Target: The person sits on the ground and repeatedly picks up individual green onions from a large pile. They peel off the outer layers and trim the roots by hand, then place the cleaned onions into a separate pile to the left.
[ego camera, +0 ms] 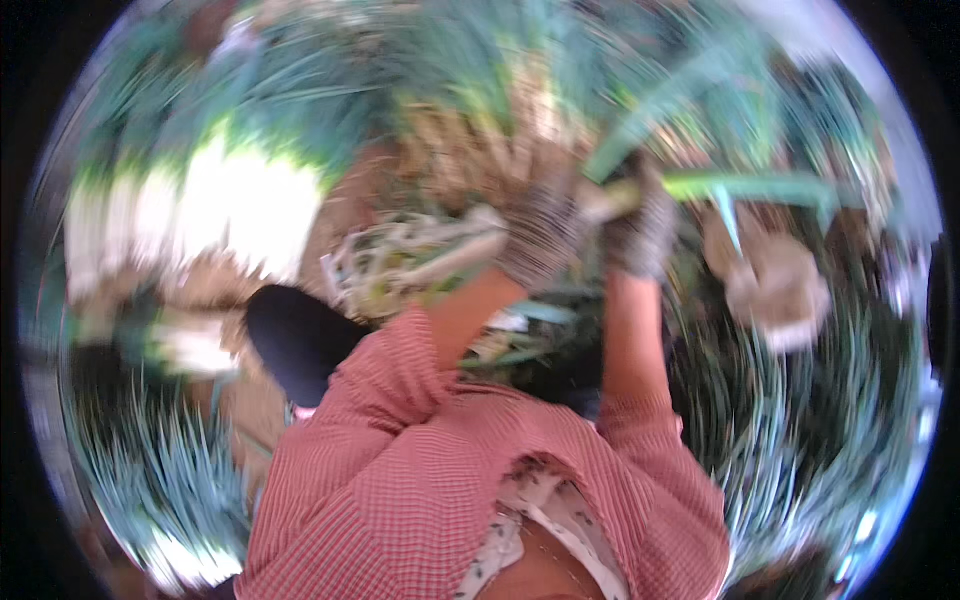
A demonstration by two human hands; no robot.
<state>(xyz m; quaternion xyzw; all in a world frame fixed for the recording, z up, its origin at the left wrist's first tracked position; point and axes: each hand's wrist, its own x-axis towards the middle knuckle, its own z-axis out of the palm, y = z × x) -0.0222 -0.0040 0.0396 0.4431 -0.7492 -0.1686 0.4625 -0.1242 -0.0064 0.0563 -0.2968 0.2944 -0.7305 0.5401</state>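
A long green onion with a pale stem and green leaves lies across both hands, its leaves reaching to the right. My right hand, in a dirty knitted glove, is closed around its stem. My left hand, gloved alike, is at the stem's pale end; blur hides whether its fingers grip it. Soil-covered green onions lie just beyond my left hand. Beneath that hand and to its left is a heap of peeled pale and green strips.
Bundled green onions with clean white stems stand at the left. More leafy bundles fill the lower left and the right side. A brownish cloth-like thing lies right of my hands. My dark-clad knee is left of the peelings.
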